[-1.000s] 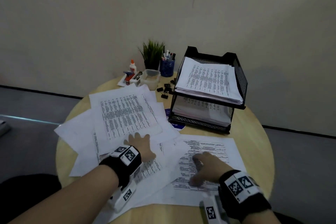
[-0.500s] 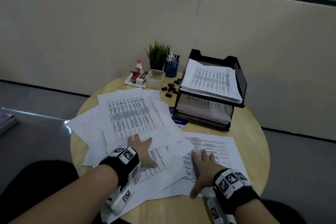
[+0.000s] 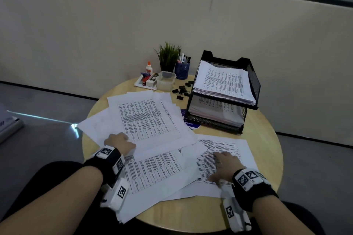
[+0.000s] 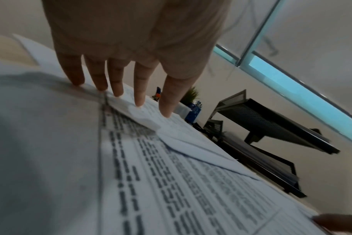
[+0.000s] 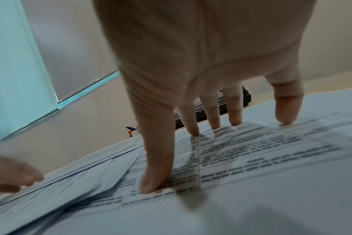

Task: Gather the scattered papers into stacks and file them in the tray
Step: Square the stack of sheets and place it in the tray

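Note:
Printed papers lie scattered over a round wooden table (image 3: 263, 139): a fanned pile (image 3: 147, 120) at the left, a loose sheet (image 3: 158, 173) in front, and sheets (image 3: 235, 149) at the right. My left hand (image 3: 119, 142) touches the near left edge of the pile, its fingers (image 4: 119, 85) straight with the tips on the paper. My right hand (image 3: 224, 164) lies flat on the right sheets, fingers (image 5: 211, 117) spread and pressing down. Neither hand holds anything. A black mesh two-tier tray (image 3: 255, 82) stands behind, with a paper stack on each tier.
At the back of the table stand a small plant (image 3: 168, 57), a blue pen cup (image 3: 182, 70), a glue bottle (image 3: 149, 67), a clear plastic box (image 3: 165, 81) and loose black binder clips (image 3: 181, 90). A wall runs close behind. Some sheets overhang the near table edge.
My left hand has slid left, from the front sheet to the near left edge of the pile. The right hand has flattened and spread its fingers on the right sheets.

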### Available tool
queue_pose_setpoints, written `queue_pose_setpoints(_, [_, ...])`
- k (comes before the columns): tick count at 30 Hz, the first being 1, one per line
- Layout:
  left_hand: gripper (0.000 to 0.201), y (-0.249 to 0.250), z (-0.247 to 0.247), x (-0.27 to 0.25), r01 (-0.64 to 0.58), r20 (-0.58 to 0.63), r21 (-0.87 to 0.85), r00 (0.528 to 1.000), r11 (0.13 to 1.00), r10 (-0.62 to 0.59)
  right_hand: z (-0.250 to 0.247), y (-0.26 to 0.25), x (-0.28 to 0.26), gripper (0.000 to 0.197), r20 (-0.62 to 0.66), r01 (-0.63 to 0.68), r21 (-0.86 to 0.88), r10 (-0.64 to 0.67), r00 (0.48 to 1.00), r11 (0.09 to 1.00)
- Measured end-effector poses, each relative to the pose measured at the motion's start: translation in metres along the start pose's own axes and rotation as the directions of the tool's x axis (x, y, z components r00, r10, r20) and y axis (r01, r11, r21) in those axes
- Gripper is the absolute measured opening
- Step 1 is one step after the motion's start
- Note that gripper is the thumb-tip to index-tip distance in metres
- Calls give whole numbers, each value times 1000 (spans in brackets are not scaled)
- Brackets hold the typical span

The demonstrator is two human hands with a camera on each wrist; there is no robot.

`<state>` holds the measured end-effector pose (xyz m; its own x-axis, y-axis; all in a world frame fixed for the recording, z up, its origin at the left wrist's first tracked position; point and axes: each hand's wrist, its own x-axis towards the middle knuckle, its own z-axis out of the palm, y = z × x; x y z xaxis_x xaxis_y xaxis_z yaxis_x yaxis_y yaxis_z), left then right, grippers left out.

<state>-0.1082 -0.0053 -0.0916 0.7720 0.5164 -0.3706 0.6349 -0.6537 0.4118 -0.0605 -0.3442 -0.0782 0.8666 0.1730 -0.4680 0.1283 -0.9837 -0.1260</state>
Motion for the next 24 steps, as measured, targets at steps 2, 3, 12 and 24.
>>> queue_pose_setpoints(2, [50,-10,3,5,107,-40,-62,993,992,-109,-1,6,1,81,-39,-83,5,84,996,996])
queue_pose_setpoints(3, [60,-14,4,5,168,-76,-112,981,979,-177,0,10,1,85,-45,-151,16,152,987,988])
queue_pose_setpoints(12, [124,-21,6,6,310,-108,-191,936,931,-334,-5,49,6,132,-14,-521,257,543,840,814])
queue_pose_setpoints(24, [108,-28,5,6,200,-100,-389,961,899,-257,-22,45,2,31,-166,-330,501,463,870,800])
